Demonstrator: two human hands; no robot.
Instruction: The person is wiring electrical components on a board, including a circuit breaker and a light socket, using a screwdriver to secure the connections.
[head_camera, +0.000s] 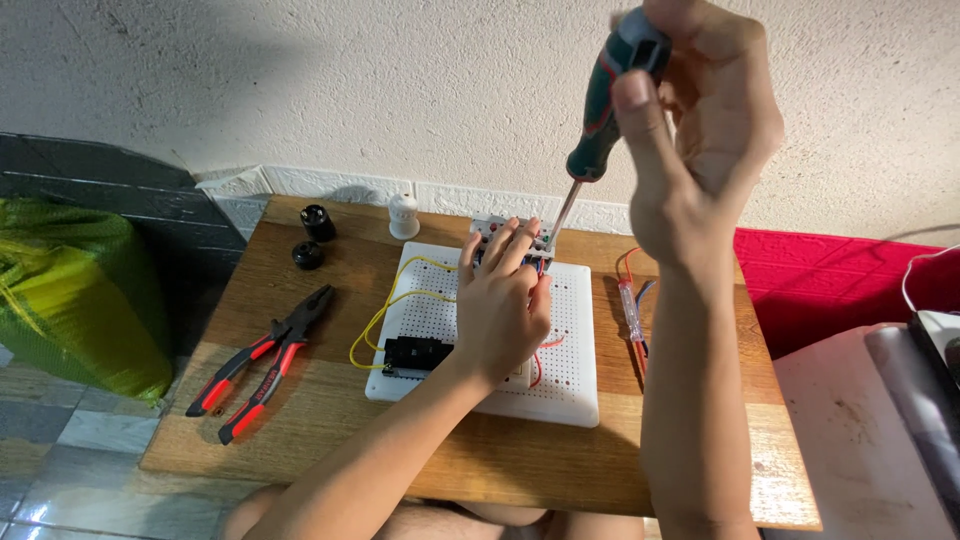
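Gripping a green-and-black screwdriver (600, 110) high by its handle top, the right hand (700, 130) is clenched around it, shaft angled down to a small white terminal block (510, 232) at the far edge of a white perforated board (560, 380). Tip looks seated at the block, exact screw hidden by fingers. Left hand (500, 310) lies flat on the board, fingers spread and pressing on the block and wires there, grasping nothing I can make out.

Progress, judging from layout: yellow wire (385, 315) already loops from the block area to a black component (415, 352) mounted at the board's near-left. Red wire (540, 365) peeks out below the left hand. So some wiring is placed; fastening at the block seems in progress, not finished. Can't tell how many screws are tight.

Unused on the wooden surface (480, 460): red-handled pliers (265, 365) left of the board, two black round parts (310, 238) and a white lamp holder (403, 215) at the back, a tester pen (632, 310) with loose wires to the right.
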